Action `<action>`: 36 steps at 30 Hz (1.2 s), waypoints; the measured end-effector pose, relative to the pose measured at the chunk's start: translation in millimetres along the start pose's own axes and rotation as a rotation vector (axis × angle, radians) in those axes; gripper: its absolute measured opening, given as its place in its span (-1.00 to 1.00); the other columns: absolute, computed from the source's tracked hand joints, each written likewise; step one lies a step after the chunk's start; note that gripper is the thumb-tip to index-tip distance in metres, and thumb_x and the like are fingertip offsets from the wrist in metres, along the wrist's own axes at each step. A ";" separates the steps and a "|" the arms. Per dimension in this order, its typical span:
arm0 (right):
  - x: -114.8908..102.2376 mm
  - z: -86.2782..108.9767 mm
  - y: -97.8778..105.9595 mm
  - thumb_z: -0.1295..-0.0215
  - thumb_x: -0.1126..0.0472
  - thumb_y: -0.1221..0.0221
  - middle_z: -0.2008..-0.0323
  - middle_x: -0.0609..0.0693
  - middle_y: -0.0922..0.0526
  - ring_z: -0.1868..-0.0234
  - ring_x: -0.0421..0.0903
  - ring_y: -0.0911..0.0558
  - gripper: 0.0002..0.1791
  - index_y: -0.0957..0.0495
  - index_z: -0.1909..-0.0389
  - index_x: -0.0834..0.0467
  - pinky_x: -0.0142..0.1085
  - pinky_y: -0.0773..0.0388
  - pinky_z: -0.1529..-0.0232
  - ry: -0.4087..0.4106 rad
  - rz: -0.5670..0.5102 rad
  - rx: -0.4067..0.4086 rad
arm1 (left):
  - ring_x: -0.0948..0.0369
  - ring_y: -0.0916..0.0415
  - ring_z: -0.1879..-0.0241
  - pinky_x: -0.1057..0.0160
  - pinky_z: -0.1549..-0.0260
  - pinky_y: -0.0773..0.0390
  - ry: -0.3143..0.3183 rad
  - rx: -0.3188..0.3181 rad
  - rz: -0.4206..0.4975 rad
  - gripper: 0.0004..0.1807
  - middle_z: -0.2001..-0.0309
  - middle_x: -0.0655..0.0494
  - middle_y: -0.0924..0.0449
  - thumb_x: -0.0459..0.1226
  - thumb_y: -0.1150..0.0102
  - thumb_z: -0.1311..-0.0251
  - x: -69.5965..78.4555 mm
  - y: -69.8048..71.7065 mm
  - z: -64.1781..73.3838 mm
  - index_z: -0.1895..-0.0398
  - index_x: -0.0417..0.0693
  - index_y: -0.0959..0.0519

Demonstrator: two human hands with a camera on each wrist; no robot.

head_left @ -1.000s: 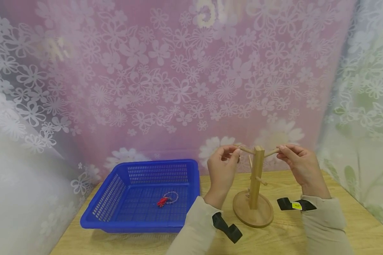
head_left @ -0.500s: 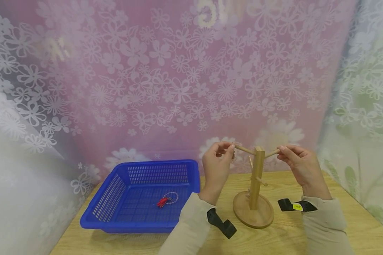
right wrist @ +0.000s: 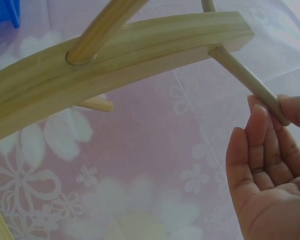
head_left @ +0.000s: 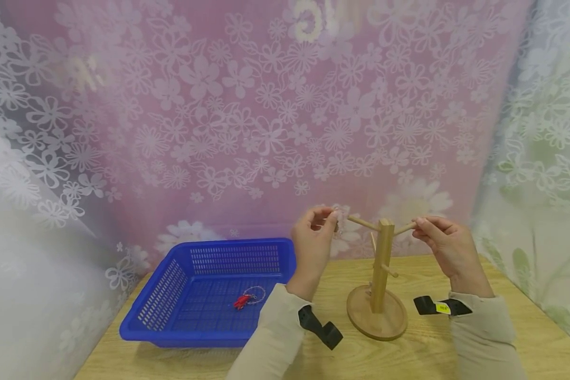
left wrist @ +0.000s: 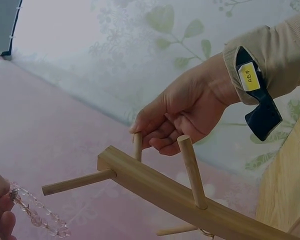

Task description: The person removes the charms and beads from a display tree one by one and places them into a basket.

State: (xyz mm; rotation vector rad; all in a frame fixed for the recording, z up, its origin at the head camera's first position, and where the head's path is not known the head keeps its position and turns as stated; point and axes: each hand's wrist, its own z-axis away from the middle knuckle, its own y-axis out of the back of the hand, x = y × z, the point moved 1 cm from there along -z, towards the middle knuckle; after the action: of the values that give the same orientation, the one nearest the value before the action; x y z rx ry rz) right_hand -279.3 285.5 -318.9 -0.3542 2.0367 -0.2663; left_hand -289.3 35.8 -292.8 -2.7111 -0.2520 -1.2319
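Note:
A clear beaded bracelet [left wrist: 37,212] hangs from my left hand [head_left: 313,243], pinched between thumb and fingers. It is just off the tip of the upper left peg of a wooden peg stand [head_left: 382,264], apart from that peg in the left wrist view. My right hand [head_left: 451,248] pinches the end of the stand's upper right peg [right wrist: 250,82] between thumb and fingertips. The stand is upright on its round base [head_left: 356,311]. Low on the post, something small and thin loops round a peg, partly hidden.
On the left stands a blue plastic basket [head_left: 206,334]. Inside it lies a bracelet with a red charm [head_left: 241,301]. Both rest on a wooden table [head_left: 427,348]. A flowered pink curtain [head_left: 247,132] hangs behind.
My left hand has drawn leftward along the upper left peg and past its tip, with the bracelet coming into clear view. My right hand keeps its place on the other peg.

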 end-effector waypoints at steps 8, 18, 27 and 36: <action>0.2 -0.7 -0.4 -0.31 0.42 -0.07 0.34 -0.05 -0.71 0.34 -0.22 -0.65 -0.79 -0.69 0.28 0.22 -0.46 -0.56 0.20 -0.002 0.020 0.000 | 0.30 -0.46 0.44 0.33 0.37 -0.47 0.038 0.005 0.006 -0.89 0.39 0.01 -0.68 -0.30 -0.31 -0.09 -3.3 9.4 -0.4 0.35 -0.18 -0.66; 0.1 0.2 1.1 -0.31 0.42 -0.06 0.33 -0.06 -0.70 0.34 -0.23 -0.64 -0.78 -0.69 0.28 0.21 -0.46 -0.56 0.20 -0.002 0.019 -0.007 | 0.30 -0.47 0.48 0.37 0.44 -0.48 0.076 0.027 -0.009 -0.87 0.42 -0.01 -0.68 -0.28 -0.32 -0.10 -17.6 23.1 1.8 0.36 -0.18 -0.66; -0.5 0.3 1.4 -0.31 0.43 -0.05 0.34 -0.06 -0.70 0.33 -0.23 -0.64 -0.77 -0.69 0.28 0.22 -0.46 -0.56 0.20 -0.006 0.010 -0.006 | 0.26 -0.48 0.44 0.34 0.39 -0.48 0.089 0.031 -0.060 -0.86 0.39 0.05 -0.68 -0.23 -0.31 -0.12 -29.8 39.9 5.9 0.34 -0.11 -0.66; -1.3 0.5 -0.4 -0.31 0.40 -0.08 0.35 -0.06 -0.70 0.34 -0.21 -0.66 -0.80 -0.69 0.28 0.22 -0.46 -0.56 0.20 -0.024 0.011 0.003 | 0.25 -0.46 0.48 0.44 0.51 -0.42 0.100 0.049 -0.065 -0.87 0.39 -0.11 -0.67 -0.34 -0.30 -0.11 -34.0 63.3 7.5 0.32 -0.25 -0.65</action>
State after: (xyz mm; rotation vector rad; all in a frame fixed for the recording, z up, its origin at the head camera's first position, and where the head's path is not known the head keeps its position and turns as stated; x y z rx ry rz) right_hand -278.2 285.5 -317.9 -0.3425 2.0144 -0.2568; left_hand -292.3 -27.3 -327.8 -2.6102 -0.3557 -1.3564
